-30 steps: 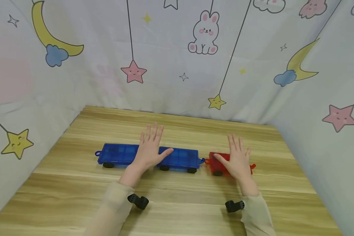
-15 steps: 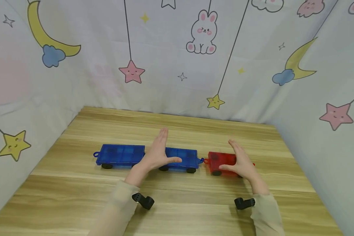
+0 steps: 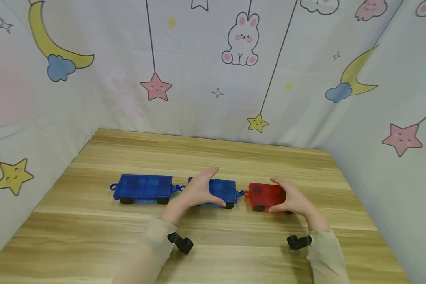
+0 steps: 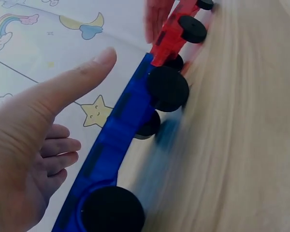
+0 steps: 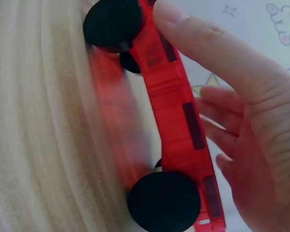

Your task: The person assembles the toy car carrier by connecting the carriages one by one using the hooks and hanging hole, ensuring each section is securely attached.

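Note:
Three translucent toy train cars stand in a row on the table in the head view: a left blue car (image 3: 143, 187), a second blue car (image 3: 224, 190) and a red car (image 3: 262, 193). My left hand (image 3: 195, 192) reaches over the second blue car's left part, thumb on the near side and fingers toward the far side. In the left wrist view its thumb (image 4: 82, 82) is apart from the car. My right hand (image 3: 294, 198) spans the red car's right part. Its thumb (image 5: 222, 43) overlaps the near side in the right wrist view; contact is unclear.
The wooden table (image 3: 213, 252) runs back to a white curtain (image 3: 191, 51) printed with stars, moons and a rabbit. Hooks and rings meet between neighbouring cars. Small black cameras (image 3: 181, 242) sit on both wrists.
Both hands have come down and turned from flat, spread fingers to a thumb-and-fingers arch over the cars. Both have shifted slightly right. The cars keep their places on the table.

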Tool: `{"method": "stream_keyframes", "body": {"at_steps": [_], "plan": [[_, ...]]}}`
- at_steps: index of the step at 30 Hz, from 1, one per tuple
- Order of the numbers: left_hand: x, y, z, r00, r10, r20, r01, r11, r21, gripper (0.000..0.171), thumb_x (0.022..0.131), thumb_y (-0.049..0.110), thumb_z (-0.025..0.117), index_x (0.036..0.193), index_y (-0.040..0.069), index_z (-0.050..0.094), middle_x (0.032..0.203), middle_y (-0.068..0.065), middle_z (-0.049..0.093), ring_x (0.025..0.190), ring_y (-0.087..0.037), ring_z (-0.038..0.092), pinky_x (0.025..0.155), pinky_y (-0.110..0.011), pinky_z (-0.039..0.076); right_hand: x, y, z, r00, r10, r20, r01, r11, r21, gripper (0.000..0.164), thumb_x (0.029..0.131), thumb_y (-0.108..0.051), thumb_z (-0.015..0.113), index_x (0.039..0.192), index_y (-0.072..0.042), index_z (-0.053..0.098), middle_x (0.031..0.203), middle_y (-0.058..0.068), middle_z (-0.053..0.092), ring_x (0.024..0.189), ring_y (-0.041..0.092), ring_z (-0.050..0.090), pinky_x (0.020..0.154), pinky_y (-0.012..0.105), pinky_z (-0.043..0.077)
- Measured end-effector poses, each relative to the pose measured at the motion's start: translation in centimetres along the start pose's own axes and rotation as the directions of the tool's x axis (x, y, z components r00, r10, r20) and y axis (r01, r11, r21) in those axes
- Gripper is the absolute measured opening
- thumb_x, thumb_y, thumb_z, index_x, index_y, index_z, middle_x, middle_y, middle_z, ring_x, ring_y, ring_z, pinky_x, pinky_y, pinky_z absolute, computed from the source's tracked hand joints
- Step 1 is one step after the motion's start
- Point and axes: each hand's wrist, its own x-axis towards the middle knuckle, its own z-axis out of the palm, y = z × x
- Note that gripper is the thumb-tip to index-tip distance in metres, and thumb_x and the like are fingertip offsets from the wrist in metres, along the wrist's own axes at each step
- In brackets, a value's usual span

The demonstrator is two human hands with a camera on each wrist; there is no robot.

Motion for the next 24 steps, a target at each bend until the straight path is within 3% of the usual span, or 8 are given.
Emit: {"method": "stream_keyframes", "body": {"at_steps": [6, 24], "plan": [[0.11, -0.29, 0.51, 1.0, -0.005, -0.024, 0.006, 0.999, 0.038, 0.105, 0.065, 0.045, 0.09, 0.149, 0.005, 0.041, 0.152, -0.016, 0.042, 0.141, -0.035, 0.039, 0.113, -0.052, 0.036, 0.15, 0.36, 0.49, 1.0, 0.011, 0.007, -0.01, 1.0, -0.021, 0.097, 0.065, -0.033, 0.09, 0.143, 0.004, 0.045, 0.143, 0.028, 0.047, 0.127, 0.046, 0.045, 0.1, 0.06, 0.042], [0.24, -0.86, 1.04, 0.999, -0.031, 0.006, 0.031, 0.999, 0.04, 0.096, 0.07, 0.044, 0.087, 0.147, 0.007, 0.044, 0.145, -0.009, 0.053, 0.135, -0.032, 0.047, 0.111, -0.049, 0.04, -0.13, 0.85, 0.98, 0.999, 0.027, -0.044, -0.029, 0.999, -0.026, 0.088, 0.069, -0.034, 0.088, 0.141, -0.001, 0.05, 0.142, 0.024, 0.049, 0.125, 0.043, 0.048, 0.095, 0.055, 0.045]]}}
